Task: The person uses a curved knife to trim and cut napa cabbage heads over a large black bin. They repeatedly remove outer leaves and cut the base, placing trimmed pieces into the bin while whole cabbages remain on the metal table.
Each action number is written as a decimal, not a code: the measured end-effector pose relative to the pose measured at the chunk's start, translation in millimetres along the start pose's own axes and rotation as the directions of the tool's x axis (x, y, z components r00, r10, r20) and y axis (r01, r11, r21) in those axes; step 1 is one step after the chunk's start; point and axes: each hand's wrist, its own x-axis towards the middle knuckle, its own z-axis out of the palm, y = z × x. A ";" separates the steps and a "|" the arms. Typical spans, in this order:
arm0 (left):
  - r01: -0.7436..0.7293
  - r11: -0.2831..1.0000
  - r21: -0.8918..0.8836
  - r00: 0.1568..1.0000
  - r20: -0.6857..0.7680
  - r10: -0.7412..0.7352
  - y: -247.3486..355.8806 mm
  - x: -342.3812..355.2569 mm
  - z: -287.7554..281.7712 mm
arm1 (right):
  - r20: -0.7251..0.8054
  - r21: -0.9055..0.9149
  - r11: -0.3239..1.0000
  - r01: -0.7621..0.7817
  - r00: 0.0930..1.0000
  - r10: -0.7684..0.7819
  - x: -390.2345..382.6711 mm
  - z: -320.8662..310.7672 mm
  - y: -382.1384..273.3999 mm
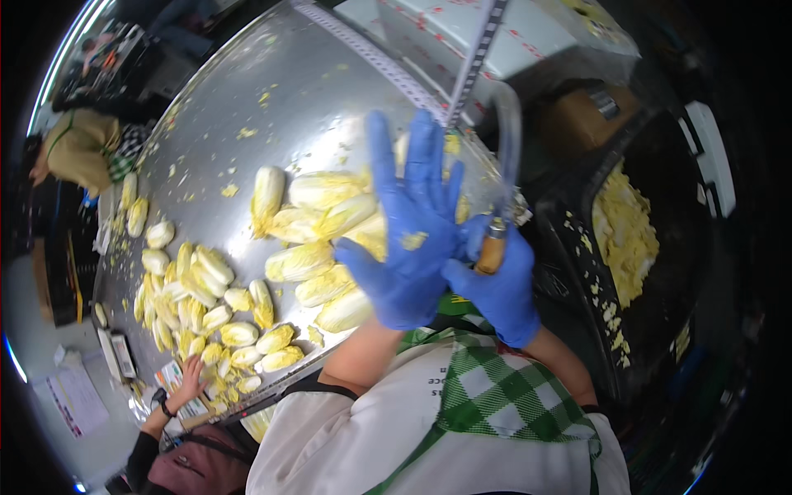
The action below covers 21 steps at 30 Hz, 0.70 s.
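My left hand (pixel 404 247), in a blue glove, is held up with its palm toward me and its fingers spread. A scrap of yellow leaf (pixel 414 240) lies on the palm. Just right of it, my right hand (pixel 501 285), also in a blue glove, is closed round a wooden-handled tool (pixel 491 247) with a metal collar. From the collar rises a pale, curved, blurred strip (pixel 511 124), apparently its blade. Several pale yellow napa cabbages (pixel 302 262) lie on the metal table (pixel 223 107) behind and left of my left hand.
More small cabbages (pixel 198 285) are heaped at the table's left, where another person's hand (pixel 192 378) reaches in. At right stands a black bin (pixel 569 239) of yellow leaves (pixel 623 231). White boxes (pixel 462 49) and a brown carton (pixel 586 120) stand beyond. Another person (pixel 82 148) is far left.
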 end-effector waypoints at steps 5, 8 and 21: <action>0.060 0.995 0.081 0.998 0.016 -0.062 1.4 -13.5 1.5 | -0.061 -0.085 0.996 0.001 0.998 -0.006 -0.4 -1.9 5.0; 0.072 0.967 0.245 0.997 -0.025 -0.068 1.0 -14.3 0.4 | -0.021 -0.062 0.996 0.071 0.997 -0.073 1.3 -3.5 11.7; -0.133 0.880 0.455 0.986 -0.026 0.162 -13.1 -5.8 -21.3 | 0.068 -0.235 0.969 0.083 0.995 -0.069 14.3 5.3 11.8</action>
